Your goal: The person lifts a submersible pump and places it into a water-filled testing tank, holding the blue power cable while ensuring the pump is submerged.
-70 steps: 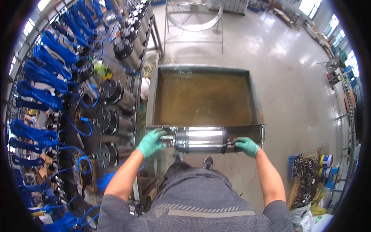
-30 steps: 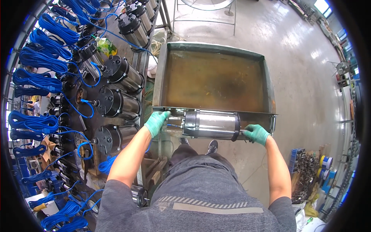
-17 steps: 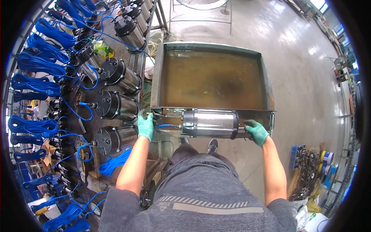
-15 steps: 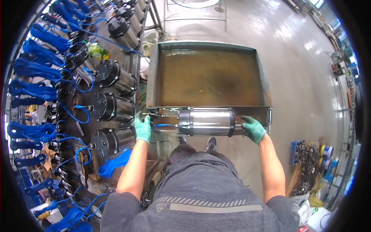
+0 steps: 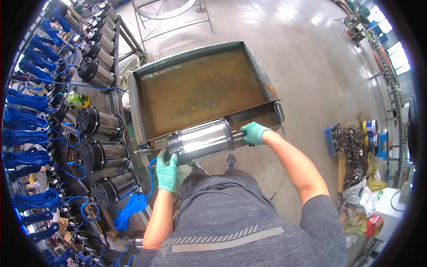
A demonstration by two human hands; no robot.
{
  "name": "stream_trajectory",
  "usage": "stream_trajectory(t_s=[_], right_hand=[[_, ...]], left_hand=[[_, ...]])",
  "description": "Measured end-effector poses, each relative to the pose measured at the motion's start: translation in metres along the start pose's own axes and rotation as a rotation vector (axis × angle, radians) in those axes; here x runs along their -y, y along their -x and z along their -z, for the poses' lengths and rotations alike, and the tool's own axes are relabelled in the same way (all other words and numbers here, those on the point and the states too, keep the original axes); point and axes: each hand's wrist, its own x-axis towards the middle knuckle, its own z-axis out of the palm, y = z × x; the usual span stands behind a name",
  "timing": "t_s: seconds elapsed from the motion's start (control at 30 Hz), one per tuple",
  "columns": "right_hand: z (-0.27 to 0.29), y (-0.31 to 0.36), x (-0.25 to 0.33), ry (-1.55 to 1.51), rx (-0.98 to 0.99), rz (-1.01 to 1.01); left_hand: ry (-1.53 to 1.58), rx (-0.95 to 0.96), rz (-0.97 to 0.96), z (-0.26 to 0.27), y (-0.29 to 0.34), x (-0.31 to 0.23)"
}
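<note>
Both hands wear green gloves and grip one shiny metal cylinder (image 5: 202, 139) — a pump-like body lying on its side along the near rim of a wide steel tank (image 5: 138, 115) filled with murky brown water. The left hand (image 5: 167, 170) is closed around the cylinder's dark end cap, fingers wrapped under it, at the tank's near-left corner. The right hand (image 5: 253, 132) is curled shut on the narrow shaft end sticking out of the cylinder's other side, just below the tank's near wall. A blue cable (image 5: 133, 204) trails from the cylinder's left end down to a coiled bundle, below and left of the tank. Left of the tank stands a rack of similar steel cylinders (image 5: 100, 153) with blue cable coils (image 5: 26, 100) hung beside them. Well to the right of the tank, on the concrete floor, lie a blue crate of metal parts (image 5: 334, 138) and some cans — small and hard to make out.
</note>
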Motion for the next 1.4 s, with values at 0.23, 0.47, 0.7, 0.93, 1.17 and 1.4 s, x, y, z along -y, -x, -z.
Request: stream_trajectory(t_s=[0.23, 0.47, 0.7, 0.93, 1.17, 1.4], right_hand=[[-0.027, -0.016, -0.037, -0.451, -0.27, 0.22], [-0.049, -0.012, -0.08, -1.016, -0.305, 0.211], [-0.056, -0.015, -0.16, -1.766, -1.11, 0.016], [-0.05, -0.052, -0.195, -1.43, -1.079, -0.222], [-0.041, 0.019, -0.112, -0.255, -1.072, -0.172], [-0.038, -0.02, -0.011, -0.613, -0.37, 0.21]], left_hand=[[-0.084, -0.009, 0.053, -0.007, -0.011, -0.001], [-0.094, -0.044, -0.048, -0.009, -0.019, 0.013], [-0.179, -0.039, 0.0, -0.011, -0.008, -0.012], [-0.127, -0.008, 0.011, -0.014, -0.015, 0.013], [0.042, -0.307, 0.081, 0.051, 0.058, 0.054], [0.658, -0.999, 0.731, 0.116, 0.147, 0.109]])
